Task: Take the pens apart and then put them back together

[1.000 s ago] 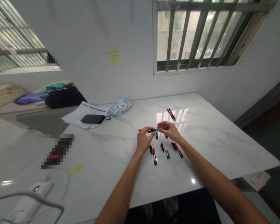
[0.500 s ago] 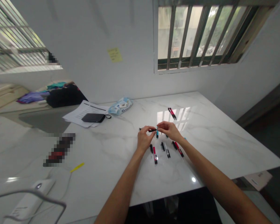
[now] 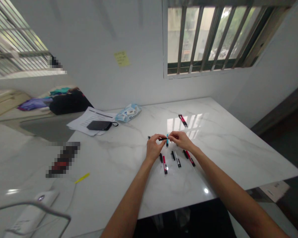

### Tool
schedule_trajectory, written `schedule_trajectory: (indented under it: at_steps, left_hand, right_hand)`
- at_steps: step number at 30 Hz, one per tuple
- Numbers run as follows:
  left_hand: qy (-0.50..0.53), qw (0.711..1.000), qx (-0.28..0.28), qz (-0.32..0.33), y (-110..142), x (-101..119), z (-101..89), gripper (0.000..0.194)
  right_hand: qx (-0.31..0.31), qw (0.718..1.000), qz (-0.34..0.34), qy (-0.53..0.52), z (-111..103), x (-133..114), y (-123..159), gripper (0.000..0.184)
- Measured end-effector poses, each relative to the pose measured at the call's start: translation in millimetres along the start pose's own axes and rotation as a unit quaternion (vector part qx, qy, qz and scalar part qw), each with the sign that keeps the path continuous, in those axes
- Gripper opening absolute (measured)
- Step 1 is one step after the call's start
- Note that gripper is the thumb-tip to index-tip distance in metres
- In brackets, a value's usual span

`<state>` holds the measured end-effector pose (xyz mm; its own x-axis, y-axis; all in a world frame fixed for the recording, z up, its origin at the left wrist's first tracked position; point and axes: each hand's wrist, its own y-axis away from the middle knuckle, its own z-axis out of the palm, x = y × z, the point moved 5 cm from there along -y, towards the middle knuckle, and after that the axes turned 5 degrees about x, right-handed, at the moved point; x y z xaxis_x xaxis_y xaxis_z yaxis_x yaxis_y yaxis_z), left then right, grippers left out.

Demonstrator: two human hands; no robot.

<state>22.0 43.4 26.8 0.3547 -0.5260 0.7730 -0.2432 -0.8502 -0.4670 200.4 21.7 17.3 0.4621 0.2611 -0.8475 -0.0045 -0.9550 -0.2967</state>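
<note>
My left hand pinches a slim black pen part between thumb and fingers, tip pointing right. My right hand is closed in a pinch at that tip; whatever its fingertips grip is too small to make out. Just under the fingertips lies a blue pen barrel. Nearer me on the table are a red pen barrel beside a black pen part, a clear pen barrel beside another black piece, and a second red barrel with its black piece.
Two red-and-black pens lie farther back on the marble-patterned table. To the left are a blue wipes packet, papers under a black pouch, a yellow strip and a white power strip.
My right hand has dropped slightly and shifted a little right, its fingers still at the black part's tip. My left hand stays about where it was.
</note>
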Motion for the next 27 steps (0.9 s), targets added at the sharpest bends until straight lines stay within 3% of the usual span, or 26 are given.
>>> schedule_trajectory:
  at_steps: [22,27]
  left_hand:
    - [0.02,1.0,-0.019,-0.001,0.9,3.4,0.7,0.009]
    - [0.156,0.984,-0.024,-0.087,-1.3,-8.8,7.3,0.016]
  right_hand:
    - [-0.039,0.999,-0.004,0.015,1.0,6.3,0.7,0.045]
    - [-0.064,0.997,0.015,-0.048,12.7,3.0,2.2,0.058]
